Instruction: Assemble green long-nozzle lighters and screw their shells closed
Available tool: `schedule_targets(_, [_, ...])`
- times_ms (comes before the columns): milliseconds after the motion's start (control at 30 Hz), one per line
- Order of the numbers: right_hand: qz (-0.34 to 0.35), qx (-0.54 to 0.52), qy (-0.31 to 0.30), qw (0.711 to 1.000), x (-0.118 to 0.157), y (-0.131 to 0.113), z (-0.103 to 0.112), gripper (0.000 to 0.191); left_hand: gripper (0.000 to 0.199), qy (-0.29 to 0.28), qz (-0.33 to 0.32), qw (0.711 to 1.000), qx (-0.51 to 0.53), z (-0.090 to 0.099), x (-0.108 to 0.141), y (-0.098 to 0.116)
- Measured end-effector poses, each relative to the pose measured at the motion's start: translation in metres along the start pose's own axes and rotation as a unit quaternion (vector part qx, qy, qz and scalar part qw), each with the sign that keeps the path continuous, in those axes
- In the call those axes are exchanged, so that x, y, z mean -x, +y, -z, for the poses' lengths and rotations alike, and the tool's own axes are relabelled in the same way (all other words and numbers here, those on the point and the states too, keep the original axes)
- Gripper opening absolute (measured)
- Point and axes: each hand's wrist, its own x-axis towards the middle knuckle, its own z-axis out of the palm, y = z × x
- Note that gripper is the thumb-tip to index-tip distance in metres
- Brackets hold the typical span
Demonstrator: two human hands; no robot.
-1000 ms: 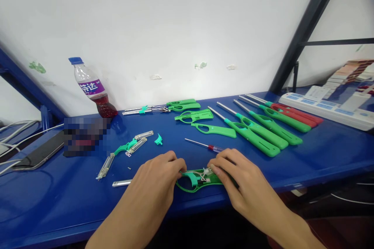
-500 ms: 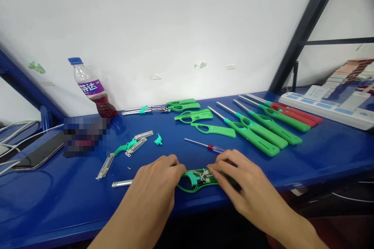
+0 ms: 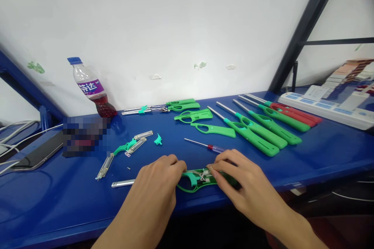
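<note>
Change over the last second is slight and confined to the right hand (image 3: 239, 171): its thumb and forefinger have closed up over the clear-plastic fitting (image 3: 207, 171), which showed more plainly between them a second ago and is now partly covered. The two tips are together at this fitting and appear clamped on it, though the exact contact is hidden. The left hand (image 3: 159, 179) is essentially unchanged, its curled fingers holding the front of the green lighter half-shell (image 3: 201, 185); the pads are out of view. That half-shell lies open between the two sets of fingers, near the table edge, with the teal trigger (image 3: 193, 180) and thin pale wires (image 3: 203, 174) exposed in the gap. The metal barrel (image 3: 122, 183) projects beyond the left hand on its outer side. Just beyond the right fingertips lies the screwdriver (image 3: 214, 148), untouched; ahead of the left fingers are a loose teal trigger (image 3: 158, 139) and clear fuel reservoirs (image 3: 137, 145), with whole green lighters (image 3: 257, 140) past the right hand. In my judgement, the change is a small adjustment of grip at the fitting: the internal parts stand uncovered, and whether the fitting is fully seated cannot be determined.
</note>
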Motion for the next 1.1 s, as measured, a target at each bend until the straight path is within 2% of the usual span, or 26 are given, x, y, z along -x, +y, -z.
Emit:
schedule_targets(133, [-0.002, -0.008, 0.003, 1.000, 0.000, 0.001, -0.001, 0.017, 0.049, -0.041, 0.015, 0.999, -0.026, 0.004, 0.000, 0.007])
schedule_targets(200, [-0.002, -0.008, 0.002, 1.000, -0.001, 0.001, 0.000, 0.018, 0.048, -0.048, 0.008, 0.998, -0.050, 0.006, 0.000, 0.014])
schedule_targets(367, [-0.006, -0.012, -0.002, 1.000, -0.001, 0.000, 0.000, 0.019, 0.026, 0.061, -0.102, 0.993, 0.003, 0.003, 0.006, 0.029])
schedule_targets(433, [-0.007, -0.015, -0.001, 1.000, -0.001, 0.000, 0.000, 0.019, 0.022, 0.078, -0.119, 0.990, 0.023, 0.000, 0.006, 0.029])
schedule_targets(633, [-0.005, -0.011, -0.002, 1.000, 0.001, 0.000, 0.000, 0.019, 0.019, 0.024, -0.119, 0.992, 0.033, 0.000, 0.002, 0.026])
schedule_targets(867, [0.018, -0.009, 0.023, 1.000, -0.001, -0.001, -0.001, 0.019, 0.020, 0.023, -0.109, 0.993, 0.023, 0.004, 0.005, 0.022])
schedule_targets(1100, [0.056, -0.012, 0.045, 0.997, -0.002, -0.001, -0.002, 0.021, 0.029, -0.037, -0.085, 0.996, 0.014, 0.003, 0.003, 0.026])
